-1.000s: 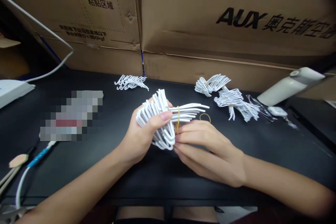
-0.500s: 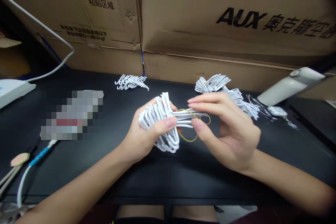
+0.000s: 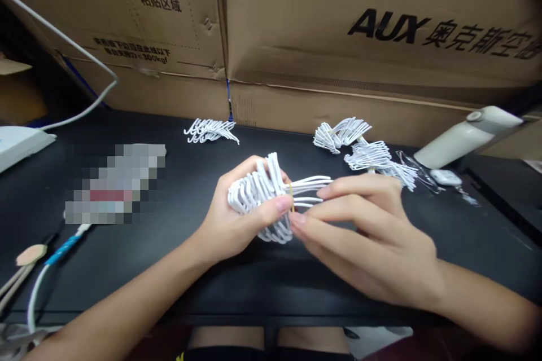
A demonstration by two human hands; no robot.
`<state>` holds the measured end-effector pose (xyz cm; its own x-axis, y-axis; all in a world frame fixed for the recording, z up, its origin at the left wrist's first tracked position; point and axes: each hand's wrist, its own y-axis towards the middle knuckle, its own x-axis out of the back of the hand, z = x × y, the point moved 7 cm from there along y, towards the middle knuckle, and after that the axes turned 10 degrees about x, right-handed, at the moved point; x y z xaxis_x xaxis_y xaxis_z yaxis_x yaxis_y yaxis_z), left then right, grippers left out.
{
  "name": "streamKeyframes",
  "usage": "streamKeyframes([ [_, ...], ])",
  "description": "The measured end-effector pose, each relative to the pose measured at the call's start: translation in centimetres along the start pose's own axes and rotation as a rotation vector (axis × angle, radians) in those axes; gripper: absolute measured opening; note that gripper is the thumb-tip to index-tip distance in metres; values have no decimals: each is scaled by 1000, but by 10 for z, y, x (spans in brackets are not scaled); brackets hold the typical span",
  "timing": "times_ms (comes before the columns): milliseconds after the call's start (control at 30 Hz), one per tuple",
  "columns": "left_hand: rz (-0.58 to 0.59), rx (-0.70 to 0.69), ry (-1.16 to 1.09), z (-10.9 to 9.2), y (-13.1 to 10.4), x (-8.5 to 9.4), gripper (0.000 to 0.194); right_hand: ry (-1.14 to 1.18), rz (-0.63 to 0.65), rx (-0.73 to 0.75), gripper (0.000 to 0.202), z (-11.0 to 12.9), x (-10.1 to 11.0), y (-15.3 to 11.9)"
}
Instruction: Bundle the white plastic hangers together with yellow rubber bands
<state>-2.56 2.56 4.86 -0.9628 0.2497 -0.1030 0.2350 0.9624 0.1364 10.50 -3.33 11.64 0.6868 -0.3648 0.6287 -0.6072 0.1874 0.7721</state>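
My left hand [image 3: 235,225] is closed around a bundle of white wire hooks [image 3: 248,194], the thumb pressed across its front. The bent ends fan out to the left and below, while straight ends stick out to the right. A thin yellow rubber band [image 3: 291,190] lies across the bundle just beyond my left thumb. With its fingertips together at the band's lower end, my right hand [image 3: 376,237] pinches it; its upper fingers are close to the straight wire ends. The far side of the band is hidden.
Behind are one loose hook pile [image 3: 210,131] and, to its right, banded hook bundles [image 3: 345,132]. A pale bottle [image 3: 466,135] leans by a small white case [image 3: 446,177]. A pixelated object [image 3: 114,186] with a cable lies left. Cardboard boxes [image 3: 296,45] wall the desk's back.
The rubber band, looped loosely out around the straight ends before, now sits close against the bundle by my left thumb. My right hand has turned and its fingertips moved left and down.
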Motion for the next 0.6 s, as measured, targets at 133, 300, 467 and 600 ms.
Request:
streamKeyframes([
  [133,-43,142,-232,7,4,4,25,225,3,11,9,8,-14,-4],
  [300,-94,266,-351,9,5,6,30,386,-21,12,12,9,-28,-9],
  [467,-76,267,-368,8,4,6,32,442,-56,-190,17,-2,-29,-14],
  [600,-100,257,-348,8,3,7,29,450,-135,-330,26,-14,-29,-21],
])
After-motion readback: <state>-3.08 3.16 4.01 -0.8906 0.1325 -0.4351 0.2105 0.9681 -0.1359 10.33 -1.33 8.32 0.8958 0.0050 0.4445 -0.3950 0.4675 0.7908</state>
